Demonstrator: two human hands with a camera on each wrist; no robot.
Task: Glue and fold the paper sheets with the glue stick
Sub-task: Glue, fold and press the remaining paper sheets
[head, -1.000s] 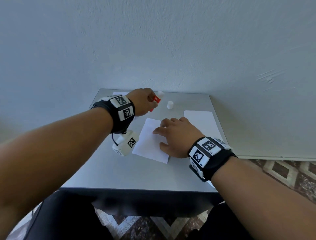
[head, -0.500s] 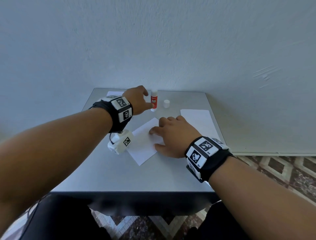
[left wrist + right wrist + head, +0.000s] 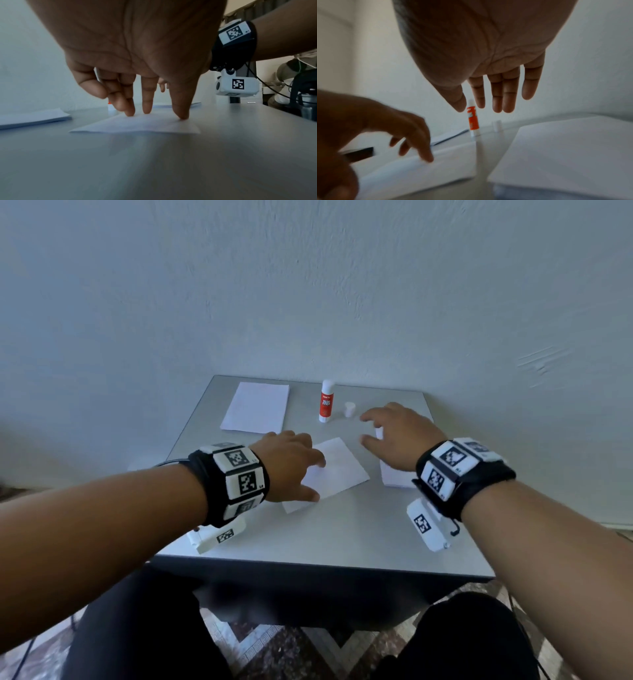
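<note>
A white paper sheet (image 3: 337,470) lies skewed in the middle of the grey table (image 3: 342,535). My left hand (image 3: 310,475) presses its left part with straight fingertips (image 3: 130,113) and thumb; the sheet (image 3: 137,126) lies flat under them. The red-and-white glue stick (image 3: 326,405) stands upright and uncapped near the back edge, with its white cap (image 3: 349,409) just to the right. My right hand (image 3: 370,429) hovers open above the right paper stack (image 3: 394,479), fingers (image 3: 498,94) straight and holding nothing. The glue stick (image 3: 473,120) and cap (image 3: 496,125) stand beyond them.
A second stack of white sheets (image 3: 255,407) lies at the back left of the table. A pale wall rises right behind the table. Patterned floor tiles and my dark-clothed legs show below the front edge.
My left hand set the glue stick upright at the back, let go, and came down onto the sheet. My right hand lifted off the sheet and moved right, over the stack.
</note>
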